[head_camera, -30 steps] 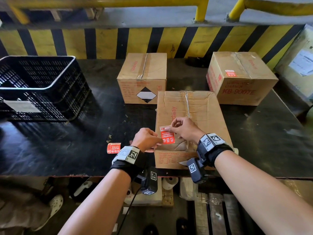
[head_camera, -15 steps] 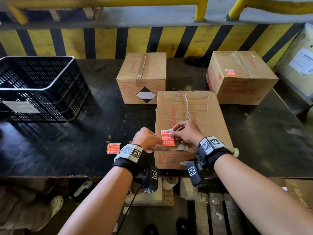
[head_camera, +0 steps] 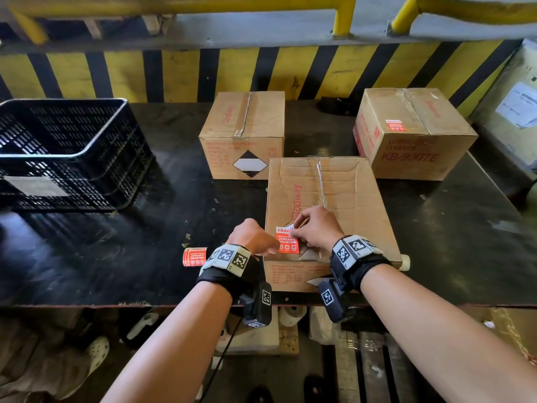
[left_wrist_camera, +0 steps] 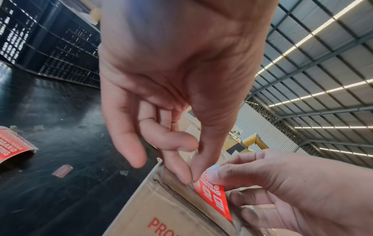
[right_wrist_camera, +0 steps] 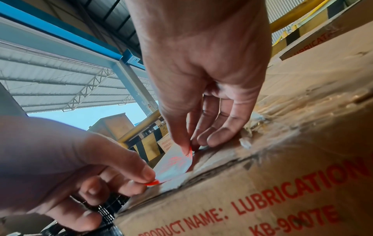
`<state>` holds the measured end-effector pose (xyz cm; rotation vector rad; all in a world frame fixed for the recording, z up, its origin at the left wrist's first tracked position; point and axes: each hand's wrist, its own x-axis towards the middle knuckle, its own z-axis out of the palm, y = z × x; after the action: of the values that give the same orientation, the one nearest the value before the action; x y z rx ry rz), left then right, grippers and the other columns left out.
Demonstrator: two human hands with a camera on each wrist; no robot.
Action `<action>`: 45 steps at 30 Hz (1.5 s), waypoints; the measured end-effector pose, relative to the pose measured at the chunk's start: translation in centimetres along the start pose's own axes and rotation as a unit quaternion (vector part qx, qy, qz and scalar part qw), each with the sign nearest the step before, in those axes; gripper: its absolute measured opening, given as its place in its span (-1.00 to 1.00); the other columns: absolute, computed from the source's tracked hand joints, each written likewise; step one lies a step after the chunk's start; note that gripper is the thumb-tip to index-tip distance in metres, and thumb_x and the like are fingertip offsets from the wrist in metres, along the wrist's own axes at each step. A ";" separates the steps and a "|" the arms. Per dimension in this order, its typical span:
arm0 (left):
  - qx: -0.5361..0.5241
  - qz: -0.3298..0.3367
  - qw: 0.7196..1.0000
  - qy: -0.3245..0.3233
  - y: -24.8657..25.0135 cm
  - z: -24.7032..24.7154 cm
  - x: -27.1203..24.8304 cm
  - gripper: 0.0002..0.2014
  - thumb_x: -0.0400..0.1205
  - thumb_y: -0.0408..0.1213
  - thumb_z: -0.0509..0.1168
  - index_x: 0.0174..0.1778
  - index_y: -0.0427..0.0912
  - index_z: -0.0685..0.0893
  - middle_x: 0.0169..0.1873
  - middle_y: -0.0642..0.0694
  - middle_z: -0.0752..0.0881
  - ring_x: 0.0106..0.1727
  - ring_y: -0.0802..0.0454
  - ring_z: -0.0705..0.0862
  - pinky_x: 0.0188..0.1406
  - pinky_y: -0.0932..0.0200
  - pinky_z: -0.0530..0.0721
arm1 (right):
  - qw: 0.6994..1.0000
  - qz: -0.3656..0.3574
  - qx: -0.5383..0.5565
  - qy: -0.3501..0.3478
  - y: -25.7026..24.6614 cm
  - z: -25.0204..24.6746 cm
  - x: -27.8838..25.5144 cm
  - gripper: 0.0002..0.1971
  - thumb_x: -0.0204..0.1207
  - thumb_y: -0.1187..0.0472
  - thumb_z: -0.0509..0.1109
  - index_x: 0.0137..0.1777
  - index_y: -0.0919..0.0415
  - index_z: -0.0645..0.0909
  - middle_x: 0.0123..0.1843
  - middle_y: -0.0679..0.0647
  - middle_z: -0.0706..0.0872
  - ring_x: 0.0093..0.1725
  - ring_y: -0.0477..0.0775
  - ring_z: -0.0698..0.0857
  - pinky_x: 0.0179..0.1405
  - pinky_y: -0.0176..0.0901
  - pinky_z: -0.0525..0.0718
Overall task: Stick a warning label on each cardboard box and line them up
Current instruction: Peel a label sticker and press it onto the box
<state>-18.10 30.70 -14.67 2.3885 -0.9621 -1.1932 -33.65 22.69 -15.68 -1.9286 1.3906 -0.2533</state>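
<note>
A red warning label (head_camera: 287, 240) is pinched at its near corner by the left hand (head_camera: 252, 237) and at its far edge by the right hand (head_camera: 317, 228), low over the near box (head_camera: 345, 199) at the centre of the frame — not yet pressed flat. The box at upper right (head_camera: 412, 132) already carries a label; on the middle box (head_camera: 242, 132) behind none is seen. The lining-up is judged still to be done.
</note>
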 end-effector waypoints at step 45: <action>0.277 0.278 0.918 0.061 -5.6 1.3 1.6 -0.44 0.79 0.33 -0.05 0.72 0.59 -0.03 0.85 0.00 -0.18 0.84 -0.27 -0.12 0.64 -0.54 0.27 | 0.999 0.043 -0.032 0.000 -0.4 0.0 0.2 -0.82 0.36 0.10 0.75 -0.20 0.10 0.79 -0.10 0.05 0.86 -0.06 0.08 0.87 0.03 0.07 0.88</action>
<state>-16.06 33.77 -19.40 2.2531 -1.9713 -0.5984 -33.29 22.59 -15.46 -1.9134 1.4939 -0.1691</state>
